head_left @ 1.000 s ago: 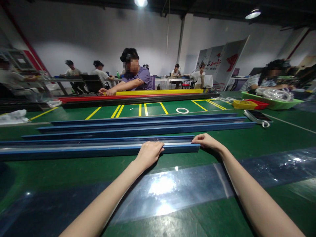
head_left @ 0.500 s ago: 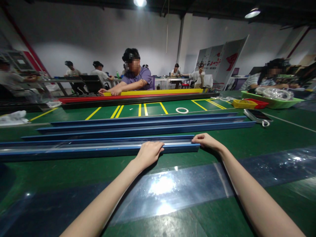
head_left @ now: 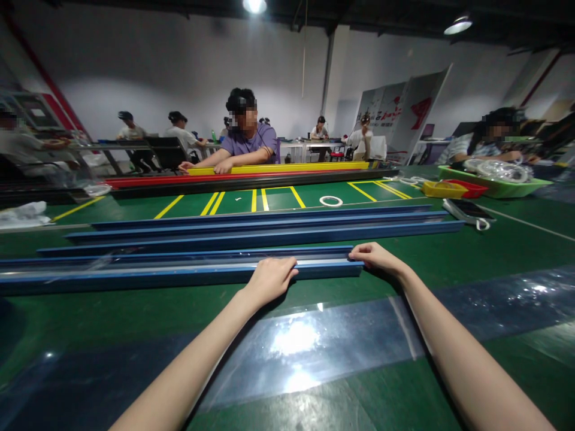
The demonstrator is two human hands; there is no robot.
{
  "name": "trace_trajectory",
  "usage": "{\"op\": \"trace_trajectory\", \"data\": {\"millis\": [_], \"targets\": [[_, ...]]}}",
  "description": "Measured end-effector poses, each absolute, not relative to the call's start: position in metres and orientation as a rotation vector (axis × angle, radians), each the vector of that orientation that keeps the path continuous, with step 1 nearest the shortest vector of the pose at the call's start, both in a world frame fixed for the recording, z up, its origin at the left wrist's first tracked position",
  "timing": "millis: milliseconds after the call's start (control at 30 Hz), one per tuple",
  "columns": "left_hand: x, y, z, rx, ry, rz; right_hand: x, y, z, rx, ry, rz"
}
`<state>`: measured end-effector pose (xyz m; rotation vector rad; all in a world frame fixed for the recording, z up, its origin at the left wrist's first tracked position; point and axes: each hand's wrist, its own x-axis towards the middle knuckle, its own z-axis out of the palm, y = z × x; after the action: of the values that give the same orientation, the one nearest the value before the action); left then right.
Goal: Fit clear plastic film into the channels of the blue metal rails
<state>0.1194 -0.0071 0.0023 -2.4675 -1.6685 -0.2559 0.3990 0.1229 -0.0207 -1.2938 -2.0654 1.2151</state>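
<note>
So the blue U-channel [head_left: 157,279] is lying on the near part of the green table [head_left: 449,257], its long axis running left to right across the scene. It's sitting open side up, the right end stopping by the right hand [head_left: 374,256] and the left end running out of view. It's lying roughly parallel to the other blue channels [head_left: 269,237] just beyond it.

On writing: a display panel [head_left: 393,117] at the far right is showing red characters and a red logo, but they're too blurry for me to read, and I'm not spotting any readable label on the channel.

Looks-wise, it's long, straight and narrow, the rims showing a brighter blue than the shaded inside, where a pale glossy streak is catching the light.

Grip check: the left hand [head_left: 273,279] is draping over the near wall a bit in from that right end, fingers bent, thumb side hidden, so I can't tell if it's pinching. The right hand is touching the end with its fingertips bunched, but I can't tell what's between them.

A clear plastic strip [head_left: 359,329] is lying on the near side, throwing back glare, and a person in purple [head_left: 254,143] is leaning over a yellow bar [head_left: 305,169] at the far side.
</note>
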Motion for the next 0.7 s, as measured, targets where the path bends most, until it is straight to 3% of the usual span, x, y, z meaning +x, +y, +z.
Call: {"op": "trace_trajectory", "data": {"millis": [700], "targets": [[0.1235, -0.0088, 0.0039, -2.452, -1.784, -0.259, 0.3978, 0.121, -0.0181, -1.313, -2.091, 1.188]]}}
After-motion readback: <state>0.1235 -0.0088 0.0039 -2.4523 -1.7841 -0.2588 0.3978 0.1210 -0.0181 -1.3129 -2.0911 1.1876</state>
